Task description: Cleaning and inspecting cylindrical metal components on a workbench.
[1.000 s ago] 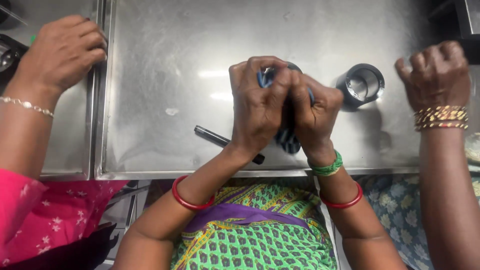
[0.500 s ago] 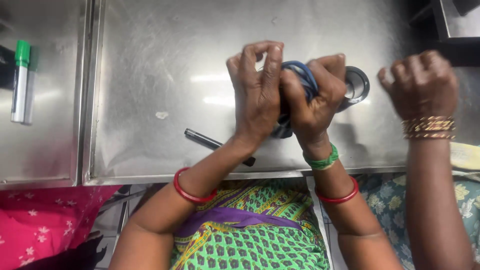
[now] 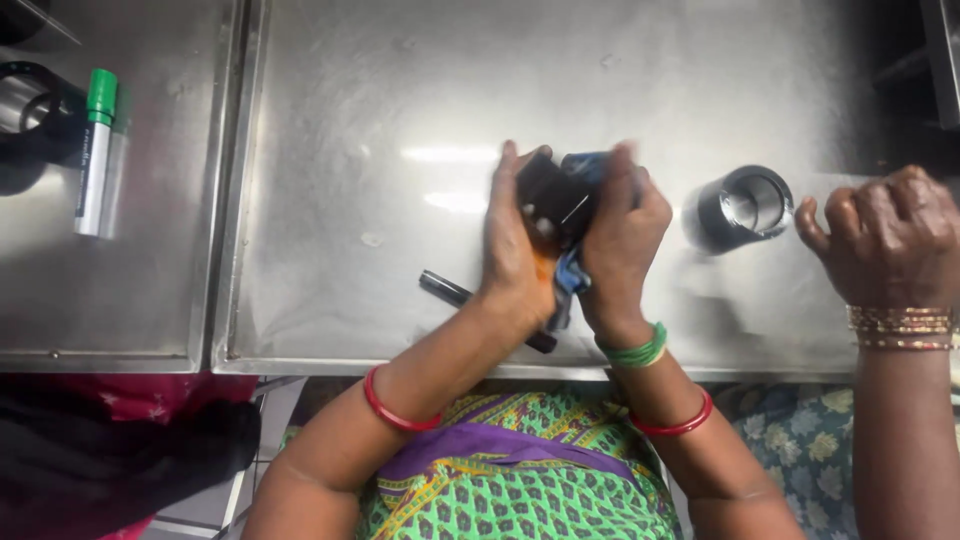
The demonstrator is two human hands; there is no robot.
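Over the middle of a steel table, my left hand and my right hand press together around a small black part wrapped in a blue cloth. The cloth hangs down between my palms. My left fingers lie flat along the part's left side; my right fingers curl over its top and look blurred. A black pen-like stick lies on the table under my left wrist.
A short metal cylinder stands just right of my hands. Another person's fist with gold bangles rests at the far right. On the left table lie a green-capped marker and a dark ring-shaped part.
My hands have turned the wrapped part and now hold it palm to palm. The other person's left hand has left the left table, uncovering the marker. The view has shifted.
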